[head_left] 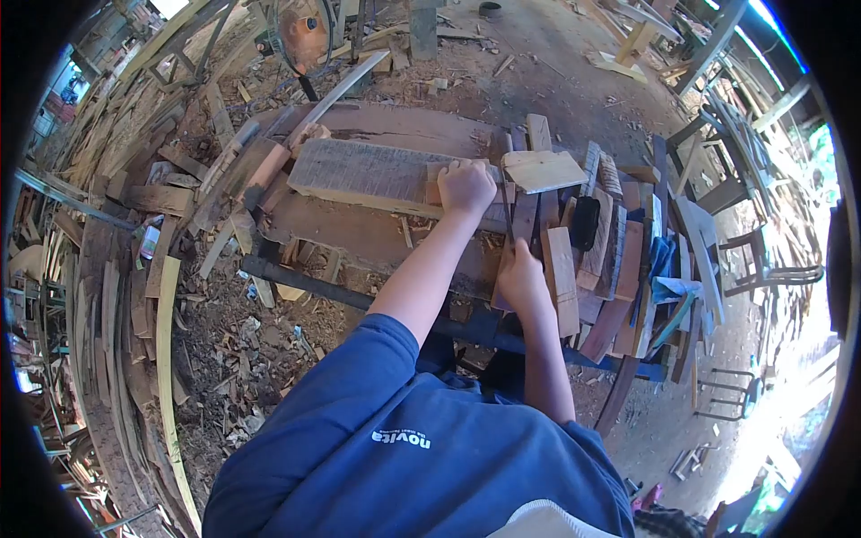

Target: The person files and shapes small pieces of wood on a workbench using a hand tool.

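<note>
My left hand (466, 186) is closed over a small reddish wooden block (433, 184) on top of a thick weathered plank (368, 170). To its right, my right hand (523, 276) is wrapped around the near end of a long, thin, dark tool (509, 217). The tool points away from me, past the right end of the plank; its exact kind is hard to make out. Beyond it, a pale flat board (543, 170) lies across other timber pieces. Beside my right hand is a light brown wooden block (561, 282).
Several upright timber offcuts (619, 255) and a black object (585, 224) crowd the bench's right side. A blue cloth (664, 260) hangs among them. A dark rail (359, 291) runs along the near edge. An orange fan (305, 36) stands beyond; scrap wood (117, 296) is piled left.
</note>
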`<state>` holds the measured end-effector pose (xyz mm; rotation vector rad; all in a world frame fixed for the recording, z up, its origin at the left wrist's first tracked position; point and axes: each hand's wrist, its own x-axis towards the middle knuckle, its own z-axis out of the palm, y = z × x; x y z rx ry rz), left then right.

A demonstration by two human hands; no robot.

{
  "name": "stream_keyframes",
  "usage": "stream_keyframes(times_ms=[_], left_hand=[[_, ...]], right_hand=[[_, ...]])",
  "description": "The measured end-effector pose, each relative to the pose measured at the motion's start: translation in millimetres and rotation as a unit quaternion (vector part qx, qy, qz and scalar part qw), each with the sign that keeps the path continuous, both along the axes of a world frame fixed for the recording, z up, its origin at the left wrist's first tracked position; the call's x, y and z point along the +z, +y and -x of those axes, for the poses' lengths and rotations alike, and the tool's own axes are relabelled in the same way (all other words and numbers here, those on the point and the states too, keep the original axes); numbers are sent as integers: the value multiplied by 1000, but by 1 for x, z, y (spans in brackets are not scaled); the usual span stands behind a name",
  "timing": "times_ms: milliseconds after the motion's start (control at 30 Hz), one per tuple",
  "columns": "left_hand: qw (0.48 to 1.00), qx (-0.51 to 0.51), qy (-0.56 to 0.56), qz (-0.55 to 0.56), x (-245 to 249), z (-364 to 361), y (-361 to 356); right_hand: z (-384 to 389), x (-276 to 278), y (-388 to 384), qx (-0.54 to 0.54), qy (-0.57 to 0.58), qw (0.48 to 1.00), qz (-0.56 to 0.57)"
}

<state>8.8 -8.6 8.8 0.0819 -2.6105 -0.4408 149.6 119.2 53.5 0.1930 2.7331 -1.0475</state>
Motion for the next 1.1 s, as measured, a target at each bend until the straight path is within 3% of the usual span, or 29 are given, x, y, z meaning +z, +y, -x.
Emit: stream_keyframes(times_ms=[100, 233, 467, 567, 700, 767, 867, 1100], left_hand=[[1000, 0, -7, -1, -3, 1, 0], [1000, -23, -5, -3, -2, -1, -2], [1000, -27, -8, 11, 0, 0, -2], [1000, -8, -18, 16, 0, 0, -1], [1000, 1, 0, 6, -1, 0, 1], [1000, -1, -2, 8, -3, 1, 1], [1000, -13, 1, 4, -1, -1, 1], [999, -21, 15, 20, -3, 0, 0]], right_hand=[[-59, 2, 18, 1, -7, 1000, 21], [-72, 9, 21, -15, 10, 1000, 23], [44, -17, 0, 8, 39, 999, -24], [55, -10, -4, 18, 52, 998, -17], [20, -15, 2, 7, 48, 999, -22], [-21, -3, 8, -8, -7, 1000, 3], [-71, 10, 25, 9, 47, 998, 48], [-30, 3, 14, 11, 0, 1000, 23]])
